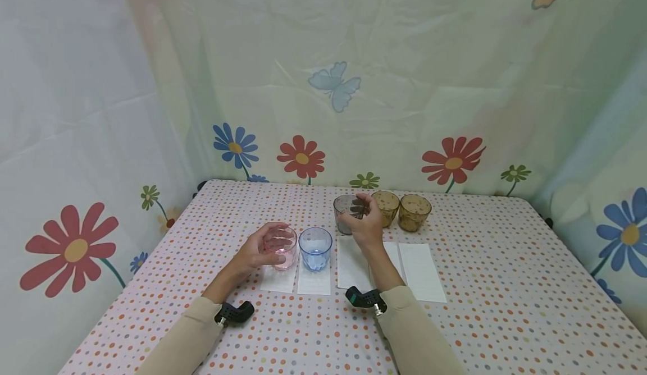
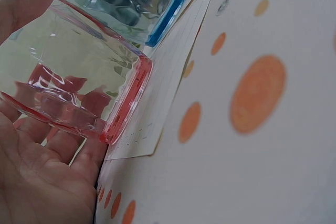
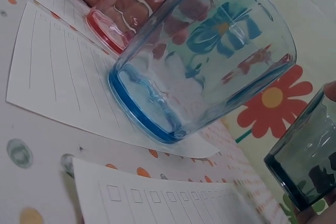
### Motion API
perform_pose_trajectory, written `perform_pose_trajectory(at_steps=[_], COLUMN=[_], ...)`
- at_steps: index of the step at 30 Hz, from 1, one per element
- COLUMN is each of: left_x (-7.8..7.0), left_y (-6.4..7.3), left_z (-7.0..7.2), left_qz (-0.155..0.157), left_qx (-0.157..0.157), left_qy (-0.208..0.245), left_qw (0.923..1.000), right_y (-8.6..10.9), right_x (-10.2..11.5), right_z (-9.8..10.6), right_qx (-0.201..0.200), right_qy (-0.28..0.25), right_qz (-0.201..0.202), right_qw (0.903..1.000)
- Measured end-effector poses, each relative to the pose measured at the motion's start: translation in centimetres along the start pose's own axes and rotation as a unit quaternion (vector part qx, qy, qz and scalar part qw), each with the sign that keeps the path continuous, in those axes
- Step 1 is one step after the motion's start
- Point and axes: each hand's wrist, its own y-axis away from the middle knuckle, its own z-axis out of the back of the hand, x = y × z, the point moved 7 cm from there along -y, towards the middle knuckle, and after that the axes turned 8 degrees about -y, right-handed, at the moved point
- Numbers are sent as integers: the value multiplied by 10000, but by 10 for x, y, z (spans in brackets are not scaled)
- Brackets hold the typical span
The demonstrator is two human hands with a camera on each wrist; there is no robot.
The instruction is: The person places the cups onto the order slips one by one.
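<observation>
the pink glass is gripped round its side by the curled left hand over a paper sheet, the gray glass by the curled right hand near 2 amber glasses, presumably for steadiness.

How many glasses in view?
5: pink glass in the left hand, blue glass right of it, grey glass in the right hand, amber glass and second amber glass further right. None looks hidden.

My left hand: round first glass, leftmost | second glass: just right, on paper slip | my right hand: round third glass, farther back | right of that: fourth glass, then fifth glass
</observation>
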Motion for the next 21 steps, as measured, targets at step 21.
perform_pose_trajectory(at_steps=[21], left_x=[2], left_y=[-1], left_z=[1], left_qz=[-1], left_qx=[33], left_qy=[-64], left_qw=[10000], right_y=[2], right_x=[5], right_z=[5], right_qx=[201], right_qy=[-348], right_qz=[-53], right_qw=[9992])
